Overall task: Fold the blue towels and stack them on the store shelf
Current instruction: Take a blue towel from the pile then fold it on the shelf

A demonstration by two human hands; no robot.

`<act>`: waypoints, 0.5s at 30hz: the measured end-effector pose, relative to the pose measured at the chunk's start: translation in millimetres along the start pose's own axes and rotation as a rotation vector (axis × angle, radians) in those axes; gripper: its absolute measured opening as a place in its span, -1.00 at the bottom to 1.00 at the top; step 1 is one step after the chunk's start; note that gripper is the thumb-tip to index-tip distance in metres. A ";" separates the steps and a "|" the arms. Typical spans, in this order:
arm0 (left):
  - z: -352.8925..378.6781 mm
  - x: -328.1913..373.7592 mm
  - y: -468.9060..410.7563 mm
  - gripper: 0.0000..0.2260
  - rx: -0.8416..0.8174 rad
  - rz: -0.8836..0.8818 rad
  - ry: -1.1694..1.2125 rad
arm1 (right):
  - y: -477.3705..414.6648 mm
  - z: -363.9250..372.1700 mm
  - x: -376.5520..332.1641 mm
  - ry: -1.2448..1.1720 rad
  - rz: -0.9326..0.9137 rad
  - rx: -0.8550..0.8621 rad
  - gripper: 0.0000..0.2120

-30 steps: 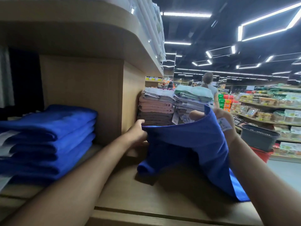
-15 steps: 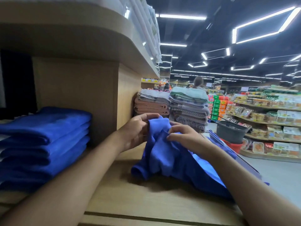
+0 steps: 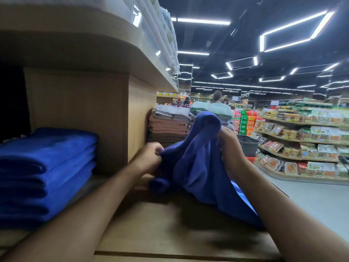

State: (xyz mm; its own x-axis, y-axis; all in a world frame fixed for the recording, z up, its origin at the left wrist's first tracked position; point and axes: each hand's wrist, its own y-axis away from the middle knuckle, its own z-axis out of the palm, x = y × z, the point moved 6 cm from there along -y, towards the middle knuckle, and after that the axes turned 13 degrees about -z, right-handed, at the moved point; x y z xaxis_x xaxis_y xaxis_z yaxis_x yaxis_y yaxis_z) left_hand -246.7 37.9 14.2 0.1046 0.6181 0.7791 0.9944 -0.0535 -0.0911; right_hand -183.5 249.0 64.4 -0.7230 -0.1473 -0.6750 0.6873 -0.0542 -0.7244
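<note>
Half a second ago my hands sat close together on the bunched towel [image 3: 198, 167], low over the shelf [image 3: 160, 233]. Since then my right hand [image 3: 229, 146] has lifted and moved to the right, pulling a hump of cloth up with it, while my left hand [image 3: 149, 159] has stayed low at the cloth's left edge.

The towel is deep blue, unfolded and rumpled. It peaks in a rounded fold above my right hand. Its lower left corner is rolled up on the shelf board, and its right side trails down under my right forearm toward the shelf's front edge.

My left fingers are curled tight round the left edge of the cloth. My right hand grips the raised part, with its fingers buried in the fold. Both forearms reach forward over the shelf.

The stack [image 3: 45, 167] of folded blue towels lies to the left, well apart.
</note>
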 end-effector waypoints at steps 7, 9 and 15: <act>-23.1 3.4 -14.0 -0.44 0.123 0.077 0.675 | 42.4 44.6 18.3 0.408 0.384 -0.865 -0.92; -14.7 -7.6 -16.3 -0.40 0.026 -0.052 0.831 | 49.5 44.2 22.2 0.466 0.450 -0.881 -0.89; -3.8 -30.8 -17.1 -0.62 -0.040 -0.312 0.565 | 38.4 33.4 6.7 0.089 0.547 -0.680 -0.76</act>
State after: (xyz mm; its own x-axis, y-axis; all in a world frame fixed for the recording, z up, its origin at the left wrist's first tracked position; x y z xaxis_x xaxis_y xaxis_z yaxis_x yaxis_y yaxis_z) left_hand -266.9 16.8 -5.8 -0.2083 0.1015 0.9728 0.9781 0.0261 0.2067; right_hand -159.6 212.9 36.8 -0.3262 0.0987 -0.9401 0.7687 0.6065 -0.2031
